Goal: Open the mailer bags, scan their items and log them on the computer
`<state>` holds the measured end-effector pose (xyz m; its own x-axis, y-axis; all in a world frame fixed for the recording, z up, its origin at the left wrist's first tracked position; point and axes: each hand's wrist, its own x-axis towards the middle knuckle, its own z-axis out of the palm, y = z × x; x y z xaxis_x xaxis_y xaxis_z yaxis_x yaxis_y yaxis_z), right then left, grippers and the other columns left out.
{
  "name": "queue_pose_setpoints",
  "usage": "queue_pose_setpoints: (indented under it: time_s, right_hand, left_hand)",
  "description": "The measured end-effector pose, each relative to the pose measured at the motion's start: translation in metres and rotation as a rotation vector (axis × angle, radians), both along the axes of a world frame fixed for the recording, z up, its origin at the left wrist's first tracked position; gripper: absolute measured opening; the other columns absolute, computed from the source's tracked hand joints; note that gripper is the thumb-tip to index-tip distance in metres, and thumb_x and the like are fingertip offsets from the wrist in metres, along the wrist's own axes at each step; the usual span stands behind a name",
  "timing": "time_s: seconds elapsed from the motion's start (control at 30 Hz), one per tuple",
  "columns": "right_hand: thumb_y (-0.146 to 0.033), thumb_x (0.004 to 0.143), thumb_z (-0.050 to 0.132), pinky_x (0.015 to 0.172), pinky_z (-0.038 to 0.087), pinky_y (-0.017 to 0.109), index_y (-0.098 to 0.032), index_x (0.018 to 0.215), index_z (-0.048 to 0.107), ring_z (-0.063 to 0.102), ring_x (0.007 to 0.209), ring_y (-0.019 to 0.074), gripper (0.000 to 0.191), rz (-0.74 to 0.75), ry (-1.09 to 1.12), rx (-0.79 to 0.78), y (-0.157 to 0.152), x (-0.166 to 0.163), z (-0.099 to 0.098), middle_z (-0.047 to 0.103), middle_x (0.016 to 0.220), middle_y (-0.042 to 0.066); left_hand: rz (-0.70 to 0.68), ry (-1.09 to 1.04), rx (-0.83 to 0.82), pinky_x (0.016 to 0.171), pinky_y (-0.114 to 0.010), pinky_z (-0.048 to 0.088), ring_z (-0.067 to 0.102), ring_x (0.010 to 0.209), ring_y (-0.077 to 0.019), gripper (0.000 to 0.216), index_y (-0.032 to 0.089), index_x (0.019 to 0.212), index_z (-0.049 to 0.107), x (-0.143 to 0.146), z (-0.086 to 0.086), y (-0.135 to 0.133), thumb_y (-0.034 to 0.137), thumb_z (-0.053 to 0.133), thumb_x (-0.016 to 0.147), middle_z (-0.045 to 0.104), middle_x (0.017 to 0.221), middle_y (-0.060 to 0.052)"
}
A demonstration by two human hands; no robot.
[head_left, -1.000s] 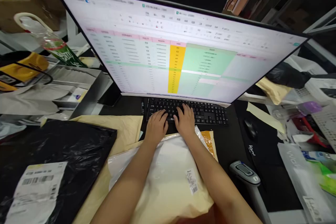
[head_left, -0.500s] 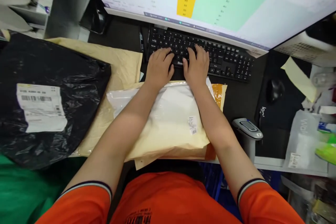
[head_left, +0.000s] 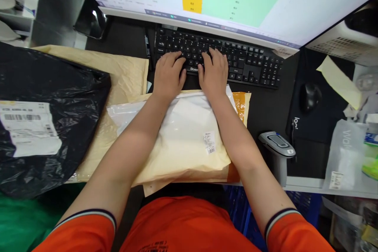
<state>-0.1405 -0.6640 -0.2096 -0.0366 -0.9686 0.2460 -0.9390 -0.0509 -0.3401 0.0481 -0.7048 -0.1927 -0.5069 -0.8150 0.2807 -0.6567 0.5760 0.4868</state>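
Note:
Both of my hands rest on a black keyboard [head_left: 254, 63] below the monitor. My left hand [head_left: 169, 74] lies over its left part, fingers spread on the keys and holding nothing. Just to the right, my right hand [head_left: 213, 71] touches the middle keys with its fingers apart. Under my forearms lies a white and cream plastic-wrapped package [head_left: 183, 138] with a small barcode label [head_left: 210, 142]. It sits on padded envelopes, one with an orange-brown edge [head_left: 241, 104].
A monitor [head_left: 224, 4] shows a spreadsheet. At the left, a black plastic parcel [head_left: 85, 98] with a shipping label [head_left: 31, 128] overlaps a padded envelope [head_left: 124, 75]. A barcode scanner [head_left: 277, 145], a mouse [head_left: 310, 97] and a frosted bag [head_left: 344, 153] are on the right.
The whole view has shifted slightly, so most things appear farther left. My hands stay over the same part of the keyboard with only slight finger changes.

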Motion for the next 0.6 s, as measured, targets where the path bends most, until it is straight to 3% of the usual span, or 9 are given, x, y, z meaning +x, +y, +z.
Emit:
queue_pose_setpoints:
  time_s: [0.13, 0.43, 0.6]
  right_hand:
    - [-0.043, 0.108, 0.015, 0.127, 0.007, 0.066, -0.013, 0.15, 0.042, 0.023, 0.156, 0.0313, 0.058, -0.007, -0.013, 0.011, 0.001, 0.002, 0.004, 0.036, 0.16, 0.019]
    - [-0.03, 0.104, 0.036, 0.127, 0.023, 0.055, -0.013, 0.136, 0.058, 0.039, 0.146, 0.0281, 0.043, -0.069, -0.051, -0.064, 0.008, 0.01, 0.027, 0.053, 0.147, 0.018]
    - [-0.027, 0.1, 0.044, 0.122, 0.031, 0.053, -0.011, 0.125, 0.067, 0.05, 0.129, 0.0279, 0.038, -0.139, -0.09, -0.103, 0.01, 0.012, 0.03, 0.062, 0.131, 0.019]
  left_hand:
    - [0.006, 0.012, -0.026, 0.124, -0.05, 0.031, 0.045, 0.143, -0.0299, 0.045, 0.027, 0.138, 0.058, 0.001, -0.004, -0.001, 0.048, 0.045, 0.101, 0.056, 0.149, -0.012]
    - [0.024, -0.067, -0.048, 0.12, -0.052, 0.036, 0.048, 0.14, -0.0311, 0.04, 0.017, 0.134, 0.06, -0.001, 0.008, 0.003, 0.032, 0.044, 0.101, 0.058, 0.146, -0.016]
    - [0.024, -0.104, -0.083, 0.117, -0.049, 0.039, 0.052, 0.136, -0.0302, 0.037, 0.014, 0.131, 0.063, -0.002, 0.012, 0.004, 0.026, 0.046, 0.099, 0.06, 0.144, -0.017]
